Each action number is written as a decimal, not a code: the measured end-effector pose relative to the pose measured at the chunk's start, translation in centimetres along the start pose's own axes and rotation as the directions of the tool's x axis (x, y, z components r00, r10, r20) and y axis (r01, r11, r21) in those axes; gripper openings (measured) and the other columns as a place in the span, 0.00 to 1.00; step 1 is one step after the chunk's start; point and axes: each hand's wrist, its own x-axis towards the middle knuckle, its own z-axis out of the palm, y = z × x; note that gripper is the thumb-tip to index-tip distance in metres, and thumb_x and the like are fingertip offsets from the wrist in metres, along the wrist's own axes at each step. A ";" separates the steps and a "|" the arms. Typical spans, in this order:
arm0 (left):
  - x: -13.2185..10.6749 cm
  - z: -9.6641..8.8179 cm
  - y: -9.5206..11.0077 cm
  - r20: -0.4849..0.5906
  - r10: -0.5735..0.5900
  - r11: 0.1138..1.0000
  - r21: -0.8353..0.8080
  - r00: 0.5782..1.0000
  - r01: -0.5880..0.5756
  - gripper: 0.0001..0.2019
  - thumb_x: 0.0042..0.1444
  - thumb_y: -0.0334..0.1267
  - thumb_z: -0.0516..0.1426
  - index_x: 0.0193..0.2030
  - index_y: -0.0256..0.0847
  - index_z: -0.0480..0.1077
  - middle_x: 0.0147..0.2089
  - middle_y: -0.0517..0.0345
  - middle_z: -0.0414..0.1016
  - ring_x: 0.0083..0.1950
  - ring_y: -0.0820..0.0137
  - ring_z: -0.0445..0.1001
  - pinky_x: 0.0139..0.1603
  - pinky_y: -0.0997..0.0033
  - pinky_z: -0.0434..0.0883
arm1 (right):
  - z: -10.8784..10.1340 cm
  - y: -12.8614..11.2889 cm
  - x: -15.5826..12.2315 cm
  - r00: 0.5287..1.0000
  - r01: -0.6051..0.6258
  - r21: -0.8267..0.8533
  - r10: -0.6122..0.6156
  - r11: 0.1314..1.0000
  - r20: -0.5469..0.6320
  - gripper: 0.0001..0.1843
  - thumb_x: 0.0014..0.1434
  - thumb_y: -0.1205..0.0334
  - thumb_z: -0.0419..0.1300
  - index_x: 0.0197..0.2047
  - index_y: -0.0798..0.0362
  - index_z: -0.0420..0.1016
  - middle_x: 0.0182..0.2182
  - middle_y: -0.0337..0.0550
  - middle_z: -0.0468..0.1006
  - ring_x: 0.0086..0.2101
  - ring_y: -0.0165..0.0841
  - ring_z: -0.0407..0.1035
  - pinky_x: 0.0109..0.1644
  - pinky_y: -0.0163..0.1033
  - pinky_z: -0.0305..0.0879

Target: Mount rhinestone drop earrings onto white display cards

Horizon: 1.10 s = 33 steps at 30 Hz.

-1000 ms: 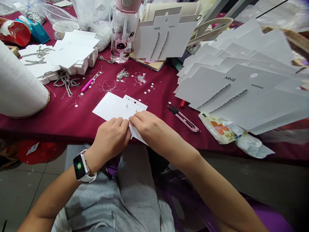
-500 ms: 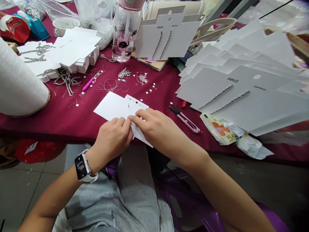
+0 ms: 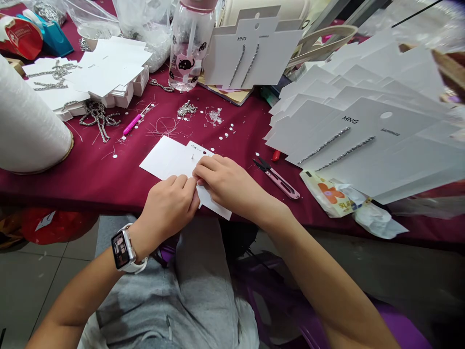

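Two white cards lie overlapped on the table, and my hands hold them at the near edge. The upper card (image 3: 169,157) is plain, while the other card (image 3: 214,206) has a small metal stud (image 3: 192,156) standing in it. My left hand (image 3: 167,211) pinches the near edge, with a smartwatch (image 3: 122,249) on its wrist. My right hand (image 3: 227,182) grips the card beside it, fingertips meeting my left fingers. Part of the card is hidden under both hands.
Pink thread snips (image 3: 276,179) lie right of my hands. Fanned MNG earring cards (image 3: 363,128) fill the right side. Loose chains (image 3: 98,116), a pink seam ripper (image 3: 132,125), and small white paper dots lie on the maroon tablecloth (image 3: 90,182). A bottle (image 3: 189,48) stands behind.
My right hand has shifted slightly up the card, and the card's lower flap has moved a little. My left hand has stayed nearly in place.
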 end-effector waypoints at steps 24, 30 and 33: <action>-0.1 -0.1 -0.2 0.005 0.013 1.000 -0.027 1.000 -0.013 0.08 0.57 0.33 0.47 0.30 0.37 0.65 0.26 0.56 0.67 0.29 0.68 0.66 0.27 0.69 0.58 | -2.5 -1.8 -0.9 0.981 -0.062 0.106 0.041 0.992 0.188 0.13 0.53 0.81 0.46 0.35 0.59 0.67 0.34 0.47 0.70 0.36 0.36 0.63 0.40 0.39 0.60; -0.1 0.0 -0.2 -0.039 0.022 0.999 -0.026 0.999 -0.023 0.08 0.57 0.33 0.48 0.28 0.37 0.65 0.25 0.57 0.66 0.28 0.69 0.65 0.26 0.69 0.57 | -2.2 -1.7 -0.9 0.993 0.009 -0.001 -0.009 1.000 0.118 0.15 0.50 0.83 0.45 0.32 0.58 0.66 0.32 0.47 0.70 0.33 0.36 0.63 0.38 0.38 0.60; -0.1 0.1 -0.2 -0.064 0.032 0.999 -0.018 0.997 -0.033 0.08 0.56 0.33 0.49 0.27 0.38 0.64 0.24 0.58 0.66 0.27 0.69 0.65 0.26 0.69 0.57 | -2.3 -1.7 -0.9 0.989 0.087 -0.143 -0.068 0.986 0.131 0.17 0.49 0.84 0.43 0.33 0.59 0.67 0.31 0.48 0.70 0.33 0.37 0.63 0.38 0.39 0.59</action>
